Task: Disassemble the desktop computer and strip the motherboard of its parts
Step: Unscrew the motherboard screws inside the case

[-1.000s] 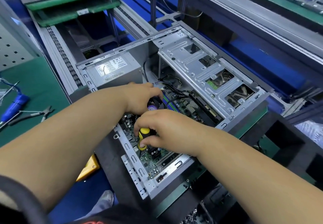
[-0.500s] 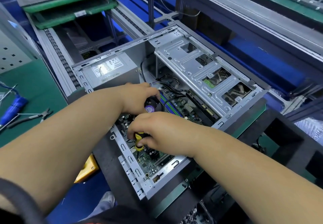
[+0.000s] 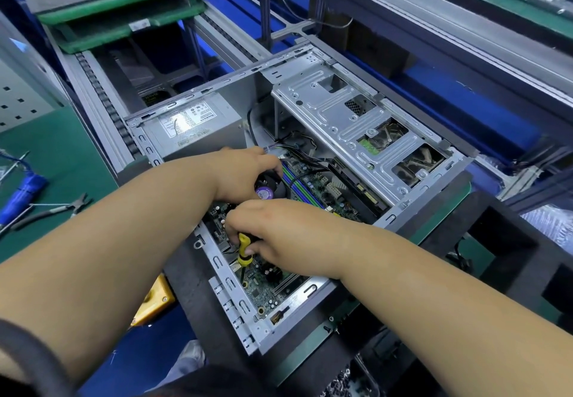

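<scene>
Head view: the open computer case (image 3: 310, 155) lies on its side on the tabletop (image 3: 59, 155), motherboard (image 3: 269, 291) inside. Right hand (image 3: 279, 229), fingers curled round the yellow screwdriver (image 3: 244, 249), has shifted slightly leftward; left hand (image 3: 248, 173) still grips the cooler fan (image 3: 266, 190). Unscrewing likely continues.

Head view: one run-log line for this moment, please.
stage: motherboard still in case | right hand: grips screwdriver | left hand: on fan, grip unclear | pliers: on mat
</scene>
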